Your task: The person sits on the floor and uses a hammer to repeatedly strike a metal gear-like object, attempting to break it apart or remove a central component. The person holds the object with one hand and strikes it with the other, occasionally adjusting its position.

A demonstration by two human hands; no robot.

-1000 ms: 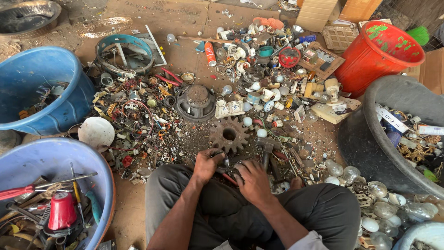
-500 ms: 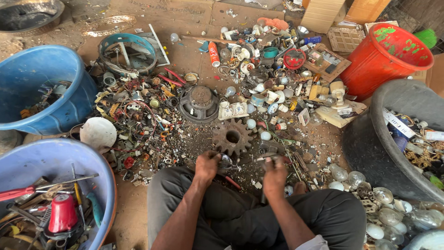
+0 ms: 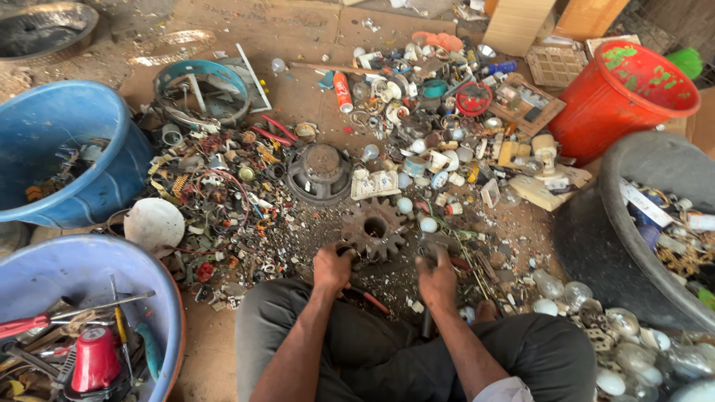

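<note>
The rusty gear (image 3: 375, 229) lies flat just ahead, between the left hand (image 3: 332, 268) (clenched on something small) and the right hand (image 3: 436, 277), gripping a dark tool

Orange-red tube (image 3: 342, 91), white-labelled, beside scrap

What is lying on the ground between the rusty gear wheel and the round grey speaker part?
In the head view, only a short stretch of dirt strewn with small scrap bits separates the rusty gear wheel from the round grey speaker part; nothing large lies there.
</note>
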